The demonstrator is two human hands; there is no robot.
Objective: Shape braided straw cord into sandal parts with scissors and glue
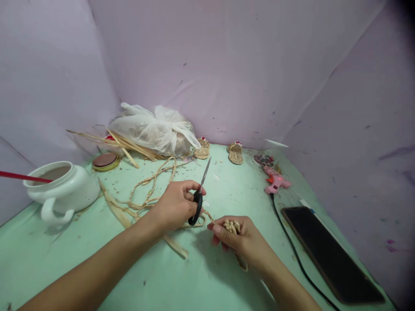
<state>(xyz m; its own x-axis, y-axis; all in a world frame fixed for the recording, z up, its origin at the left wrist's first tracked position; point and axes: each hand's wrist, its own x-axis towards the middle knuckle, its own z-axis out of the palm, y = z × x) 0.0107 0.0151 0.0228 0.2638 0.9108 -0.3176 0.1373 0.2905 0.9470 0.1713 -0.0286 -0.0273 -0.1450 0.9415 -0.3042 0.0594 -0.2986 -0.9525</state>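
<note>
In the middle of the table, my left hand (181, 204) is closed around black-handled scissors (197, 209), whose metal blades point up and away from me. To its right, my right hand (241, 239) pinches a bundle of braided straw cord (232, 226). A short stretch of that cord runs from my right fingers toward the left hand, and a loop hangs below the right palm. More braided cord (152, 181) lies in loose loops behind and left of my left hand. Flat straw strips (177, 247) lie beneath my left wrist.
A white pot (78, 188) with a red stick stands left. Behind are a round tin (106, 160), a white plastic bag (155, 127) and two small woven slippers (235, 153). To the right lie a pink glue gun (276, 181), its black cable and a dark phone (330, 255).
</note>
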